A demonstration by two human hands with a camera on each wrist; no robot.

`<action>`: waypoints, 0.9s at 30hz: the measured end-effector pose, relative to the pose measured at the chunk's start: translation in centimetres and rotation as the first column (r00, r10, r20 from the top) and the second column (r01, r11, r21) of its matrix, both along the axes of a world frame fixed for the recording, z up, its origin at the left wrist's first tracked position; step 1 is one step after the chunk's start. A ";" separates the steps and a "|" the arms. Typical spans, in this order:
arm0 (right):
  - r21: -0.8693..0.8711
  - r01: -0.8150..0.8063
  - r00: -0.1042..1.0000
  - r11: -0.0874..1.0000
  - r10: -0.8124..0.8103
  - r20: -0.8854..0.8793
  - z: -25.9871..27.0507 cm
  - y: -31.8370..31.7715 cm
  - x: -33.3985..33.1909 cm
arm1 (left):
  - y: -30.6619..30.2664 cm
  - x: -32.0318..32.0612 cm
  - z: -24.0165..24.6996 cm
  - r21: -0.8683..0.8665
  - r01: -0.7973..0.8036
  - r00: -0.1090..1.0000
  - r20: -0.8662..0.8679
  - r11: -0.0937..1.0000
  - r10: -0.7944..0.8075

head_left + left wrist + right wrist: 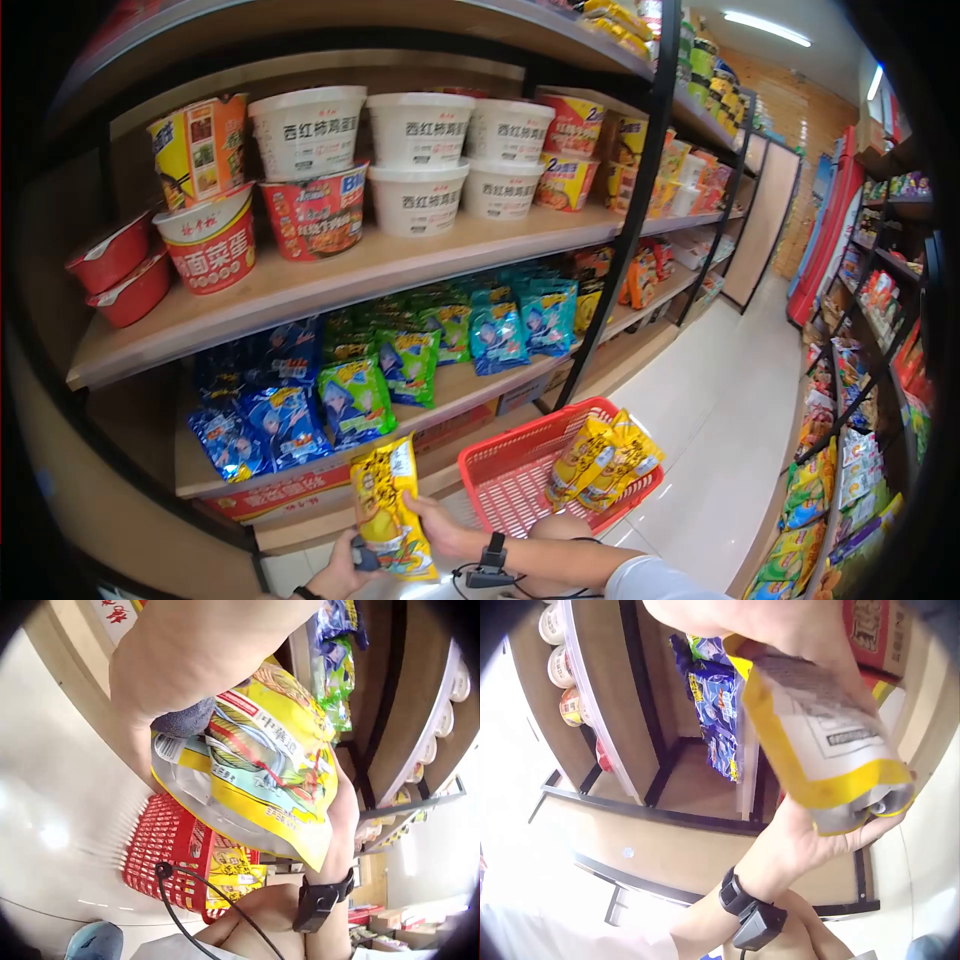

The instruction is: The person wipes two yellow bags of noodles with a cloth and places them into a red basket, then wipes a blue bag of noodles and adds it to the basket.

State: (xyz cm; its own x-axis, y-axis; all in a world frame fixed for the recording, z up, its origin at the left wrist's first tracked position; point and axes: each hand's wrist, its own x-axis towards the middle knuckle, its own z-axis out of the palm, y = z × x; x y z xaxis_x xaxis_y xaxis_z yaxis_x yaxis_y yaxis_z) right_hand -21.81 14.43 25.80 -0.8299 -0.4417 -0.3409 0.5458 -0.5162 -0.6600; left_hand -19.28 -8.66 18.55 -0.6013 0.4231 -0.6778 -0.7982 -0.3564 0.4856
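A yellow snack packet with a silvery back is held upright between both hands, in front of the lower shelf. My left hand grips its lower left edge; a dark grey covering shows at that thumb. My right hand holds the packet's right side, thumb on the front. Printed food and lettering on the packet front face the left wrist view. Its pale printed back and yellow border show in the right wrist view, where the left hand lies under its lower end. Some fingers are hidden behind the packet.
A red basket on the floor holds similar yellow packets. Blue packets, green packets and teal packets line the lower shelf. Noodle cups stand above. Across the aisle is another stocked rack.
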 end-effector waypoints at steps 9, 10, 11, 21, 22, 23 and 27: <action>0.140 0.161 0.987 0.977 -0.158 -0.032 -4.0 -3.0 1.1 | 4.8 1.1 1.2 -0.344 -0.191 0.978 -0.147 0.919 0.148; 0.181 0.208 0.978 0.961 -0.206 -0.028 -5.6 -3.5 0.7 | 4.3 0.9 -0.2 -0.278 -0.098 0.986 -0.160 0.956 0.055; 0.221 0.256 0.966 0.941 -0.257 -0.024 -6.9 -4.0 0.4 | 5.2 1.3 0.7 -0.345 -0.150 0.987 -0.102 0.927 0.122; 0.342 0.262 0.963 0.902 -0.224 -0.148 -5.6 -4.9 1.6 | 7.9 3.7 5.4 -0.566 -0.362 0.784 -0.615 0.741 -0.087; 0.346 0.249 0.969 0.905 -0.230 -0.095 -3.8 -4.9 2.1 | 7.7 3.3 5.4 -0.602 -0.421 0.782 -0.620 0.678 -0.066; 0.323 0.229 0.973 0.918 -0.218 -0.071 -2.0 -4.6 2.5 | 7.4 3.1 5.3 -0.591 -0.449 0.791 -0.612 0.670 -0.010; 0.265 0.202 0.975 0.943 -0.219 0.036 1.9 -3.0 2.8 | 5.8 2.0 1.7 -0.516 -0.452 0.865 -0.452 0.727 0.216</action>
